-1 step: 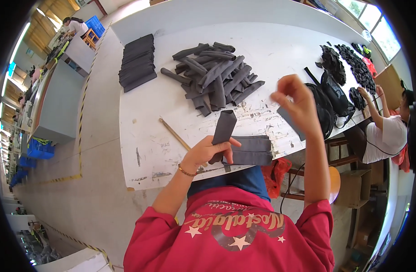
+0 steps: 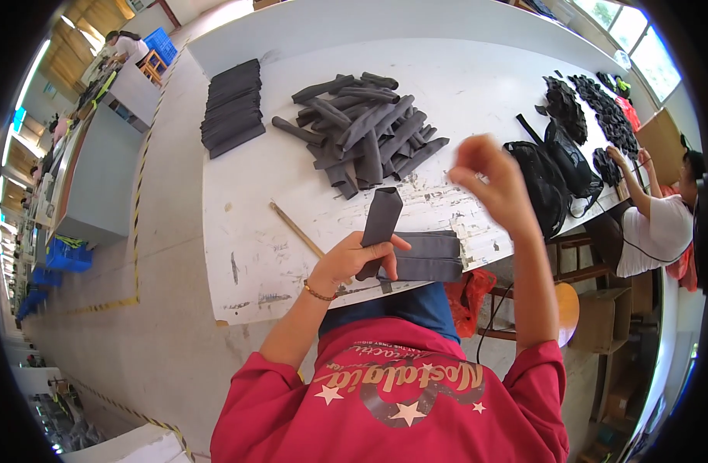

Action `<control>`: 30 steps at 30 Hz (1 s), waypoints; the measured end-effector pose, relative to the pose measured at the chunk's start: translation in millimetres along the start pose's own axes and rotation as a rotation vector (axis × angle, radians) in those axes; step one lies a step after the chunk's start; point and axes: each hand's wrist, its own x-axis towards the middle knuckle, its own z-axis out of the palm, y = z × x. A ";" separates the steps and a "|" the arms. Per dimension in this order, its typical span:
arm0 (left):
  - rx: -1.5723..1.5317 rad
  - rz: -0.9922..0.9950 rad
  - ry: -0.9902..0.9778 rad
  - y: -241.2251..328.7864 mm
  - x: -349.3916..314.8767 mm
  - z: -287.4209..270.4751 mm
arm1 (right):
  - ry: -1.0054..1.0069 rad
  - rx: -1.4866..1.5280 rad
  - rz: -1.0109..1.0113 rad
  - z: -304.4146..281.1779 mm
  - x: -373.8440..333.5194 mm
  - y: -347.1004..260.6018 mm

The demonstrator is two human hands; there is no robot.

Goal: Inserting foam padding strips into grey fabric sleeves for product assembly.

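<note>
My left hand (image 2: 352,258), with a beaded bracelet at the wrist, grips a dark grey fabric tube (image 2: 382,220) that stands up from its fingers with a folded-in top. Beside it, flat dark grey fabric strips (image 2: 429,268) lie side by side at the table's near edge. My right hand (image 2: 489,181) is raised over the table to the right, slightly blurred. Its fingers curl loosely with the thumb apart, and nothing shows in them. A thin wooden stick (image 2: 296,228) lies left of my left hand, partly hidden behind it.
A loose heap of grey fabric tubes (image 2: 365,127) lies mid-table, with a neat stack (image 2: 232,108) at far left. Black backpacks (image 2: 550,181) sit on the right. Beyond them a person (image 2: 658,224) works at dark piles (image 2: 566,108). A red bag (image 2: 471,301) hangs below the edge.
My right hand has shifted a little to the left. The flat grey strip that showed just below it is no longer seen there. My left hand and its tube have stayed put.
</note>
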 end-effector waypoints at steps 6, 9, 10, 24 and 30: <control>-0.184 -0.003 -0.047 -0.3 8.6 20.6 | -0.047 0.211 0.172 84.7 -13.8 26.7; -0.358 0.085 -0.072 -3.0 11.3 27.4 | 0.227 0.357 0.164 101.7 -7.5 25.9; -0.375 0.089 -0.070 -1.0 11.4 30.0 | 0.386 0.399 0.146 104.1 -4.3 25.2; -0.599 0.460 0.328 -17.3 34.8 24.6 | 0.121 0.414 0.332 115.5 -93.3 56.5; -0.574 0.497 0.623 -13.4 25.5 -0.4 | 0.194 0.389 0.425 123.5 -96.3 71.4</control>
